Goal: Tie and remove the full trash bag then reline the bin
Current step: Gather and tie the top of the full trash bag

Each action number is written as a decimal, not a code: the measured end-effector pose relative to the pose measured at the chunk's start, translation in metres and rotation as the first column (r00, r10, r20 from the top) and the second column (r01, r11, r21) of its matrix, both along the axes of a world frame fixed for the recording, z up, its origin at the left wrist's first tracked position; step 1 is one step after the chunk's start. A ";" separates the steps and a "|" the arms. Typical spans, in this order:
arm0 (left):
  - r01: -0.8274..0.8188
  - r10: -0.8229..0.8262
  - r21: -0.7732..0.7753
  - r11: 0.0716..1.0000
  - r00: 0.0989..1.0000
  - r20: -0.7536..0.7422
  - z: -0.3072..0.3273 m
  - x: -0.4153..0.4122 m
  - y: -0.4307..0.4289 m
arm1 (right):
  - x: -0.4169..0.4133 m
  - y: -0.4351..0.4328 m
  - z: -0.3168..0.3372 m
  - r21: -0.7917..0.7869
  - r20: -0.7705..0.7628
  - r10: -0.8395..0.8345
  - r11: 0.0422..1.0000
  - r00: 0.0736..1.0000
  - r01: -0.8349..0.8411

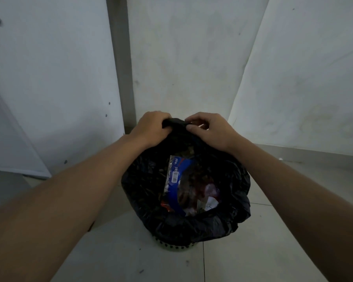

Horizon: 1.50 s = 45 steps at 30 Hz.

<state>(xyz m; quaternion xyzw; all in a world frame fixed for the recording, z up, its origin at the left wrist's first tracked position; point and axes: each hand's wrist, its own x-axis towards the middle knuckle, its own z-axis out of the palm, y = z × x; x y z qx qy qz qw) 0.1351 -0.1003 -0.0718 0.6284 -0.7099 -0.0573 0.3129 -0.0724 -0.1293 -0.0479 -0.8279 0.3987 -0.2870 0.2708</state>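
Pale tiled floor (253,251), corner of grey walls (181,68), both hands on the far edge of a black trash bag (222,220).
Left hand (151,129) clenched round the bunched far rim of the trash bag, fingers curled over it. Right hand (210,131) just beside it, thumb and fingers pinching the same bunched rim. The rest of the bag hangs below and nearer than the hands, mouth open and untied, seated in the bin (175,246), whose perforated base shows under the near folded edge. Inside lie a blue-and-clear wrapper (177,180) with a barcode and mixed litter. The bin stands on the floor close to the corner.
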 end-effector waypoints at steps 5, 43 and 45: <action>0.065 -0.076 -0.129 0.990 0.993 -0.085 0.015 0.008 0.022 | 0.005 0.006 -0.012 -0.063 -0.060 0.018 0.998 0.998 -0.022; 0.018 0.014 0.421 0.907 0.997 -0.073 0.088 0.012 0.094 | 0.028 0.055 0.075 -0.032 0.246 -0.264 0.960 0.933 0.280; -0.084 0.110 0.571 0.817 0.994 -0.011 0.083 0.031 0.101 | 0.028 0.054 0.079 0.030 0.284 -0.257 0.965 0.924 0.259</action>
